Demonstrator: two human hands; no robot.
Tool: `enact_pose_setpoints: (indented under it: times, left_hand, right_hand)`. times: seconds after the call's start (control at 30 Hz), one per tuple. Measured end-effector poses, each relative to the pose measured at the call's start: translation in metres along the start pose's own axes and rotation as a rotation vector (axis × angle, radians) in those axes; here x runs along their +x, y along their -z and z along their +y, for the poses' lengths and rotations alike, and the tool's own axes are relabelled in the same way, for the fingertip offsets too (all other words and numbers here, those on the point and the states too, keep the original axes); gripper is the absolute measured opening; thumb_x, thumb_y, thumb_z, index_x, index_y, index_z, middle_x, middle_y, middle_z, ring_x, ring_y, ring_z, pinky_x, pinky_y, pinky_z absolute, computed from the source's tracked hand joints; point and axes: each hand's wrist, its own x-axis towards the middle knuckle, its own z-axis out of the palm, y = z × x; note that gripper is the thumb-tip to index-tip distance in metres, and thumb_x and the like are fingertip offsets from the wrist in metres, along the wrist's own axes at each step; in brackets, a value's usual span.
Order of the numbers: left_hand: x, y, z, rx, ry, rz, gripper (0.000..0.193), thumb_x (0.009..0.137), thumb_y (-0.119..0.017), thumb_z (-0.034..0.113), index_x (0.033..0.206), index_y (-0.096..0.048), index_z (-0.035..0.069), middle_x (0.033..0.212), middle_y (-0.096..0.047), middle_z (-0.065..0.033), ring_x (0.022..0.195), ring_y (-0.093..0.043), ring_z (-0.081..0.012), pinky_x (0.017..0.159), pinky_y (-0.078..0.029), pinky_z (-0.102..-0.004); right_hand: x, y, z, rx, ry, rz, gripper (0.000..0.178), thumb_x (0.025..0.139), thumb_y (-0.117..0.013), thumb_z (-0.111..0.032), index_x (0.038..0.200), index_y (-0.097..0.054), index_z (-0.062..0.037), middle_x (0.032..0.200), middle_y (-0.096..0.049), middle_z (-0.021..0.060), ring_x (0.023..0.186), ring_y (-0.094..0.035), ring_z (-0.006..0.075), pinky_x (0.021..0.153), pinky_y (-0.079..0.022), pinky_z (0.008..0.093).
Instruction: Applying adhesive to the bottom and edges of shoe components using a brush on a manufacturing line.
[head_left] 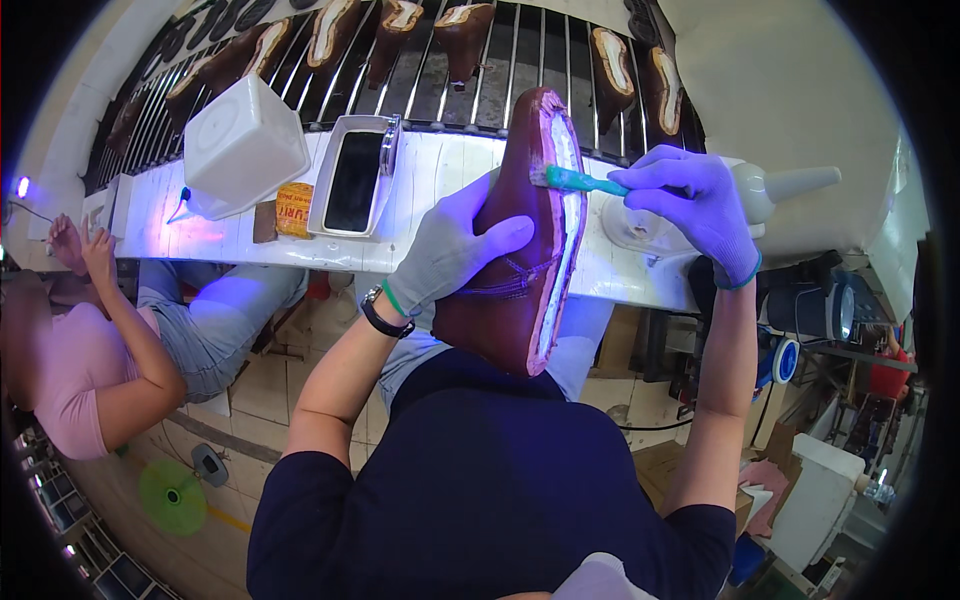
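1. Left hand (pixel 450 250) clasps the brown shoe (pixel 520 250) by its upper, tilting the underside up, probably for brush access.
2. Right hand (pixel 695 200) pinches a green brush (pixel 580 181); bristles touch the shoe's white rim.
3. Shoe is over the white bench (pixel 440 175) edge; a white tray (pixel 352 180) sits left of the shoe.

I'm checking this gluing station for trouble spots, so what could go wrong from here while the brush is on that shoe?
1. The brush works the white rim of the brown shoe; a stray stroke could smear the brown upper.
2. The left hand alone holds the shoe, tilted over the lap; it might slip.
3. The right hand moves close to the white pot, which could be knocked.
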Motion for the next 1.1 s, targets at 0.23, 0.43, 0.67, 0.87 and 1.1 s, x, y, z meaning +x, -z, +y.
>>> enact_pose_setpoints:
  times: [0.23, 0.43, 0.67, 0.87, 1.1]
  left_hand:
    - [-0.001, -0.001, 0.004, -0.263, 0.047, -0.041, 0.061, 0.088, -0.063, 0.034, 0.132, -0.045, -0.003, 0.111, -0.063, -0.0087, 0.097, -0.059, -0.0135, 0.087, -0.047, -0.0287]
    - [0.000, 0.006, 0.007, -0.276, 0.091, 0.003, 0.050, 0.090, -0.061, 0.035, 0.122, -0.052, -0.002, 0.104, -0.063, -0.0059, 0.091, -0.057, -0.0090, 0.083, -0.046, -0.0257]
    - [0.006, -0.002, 0.005, -0.326, -0.009, 0.066, 0.046, 0.091, -0.060, 0.031, 0.122, -0.053, -0.002, 0.105, -0.063, -0.0056, 0.092, -0.057, -0.0100, 0.084, -0.046, -0.0261]
    - [0.014, 0.001, 0.002, -0.391, 0.004, 0.067, 0.044, 0.092, -0.059, 0.032, 0.120, -0.054, -0.002, 0.104, -0.063, -0.0047, 0.090, -0.056, -0.0088, 0.083, -0.046, -0.0253]
    - [0.021, 0.005, 0.000, -0.347, 0.053, 0.066, 0.043, 0.092, -0.059, 0.033, 0.118, -0.056, -0.001, 0.101, -0.063, -0.0035, 0.088, -0.056, -0.0077, 0.081, -0.046, -0.0232]
  right_hand:
    - [-0.012, -0.002, 0.004, -0.094, 0.056, -0.113, 0.022, 0.076, -0.071, -0.003, 0.098, -0.074, -0.0049, 0.078, -0.065, 0.0055, 0.067, -0.058, 0.0104, 0.059, -0.044, 0.0232]
    - [-0.035, -0.020, 0.002, 0.041, -0.044, -0.194, 0.021, 0.076, -0.073, -0.006, 0.097, -0.074, -0.0050, 0.075, -0.066, 0.0059, 0.066, -0.059, 0.0127, 0.061, -0.045, 0.0269]
    - [-0.047, -0.029, 0.005, 0.097, 0.015, -0.151, 0.022, 0.077, -0.073, -0.006, 0.098, -0.073, -0.0045, 0.075, -0.066, 0.0065, 0.067, -0.060, 0.0141, 0.062, -0.045, 0.0274]
    - [-0.044, -0.028, -0.010, -0.023, -0.134, -0.034, 0.022, 0.076, -0.072, -0.003, 0.098, -0.074, -0.0047, 0.076, -0.066, 0.0067, 0.064, -0.057, 0.0134, 0.059, -0.044, 0.0267]
    - [-0.053, -0.028, -0.012, -0.003, -0.020, -0.210, 0.024, 0.076, -0.073, -0.006, 0.099, -0.073, -0.0057, 0.073, -0.065, 0.0045, 0.065, -0.058, 0.0122, 0.060, -0.045, 0.0266]
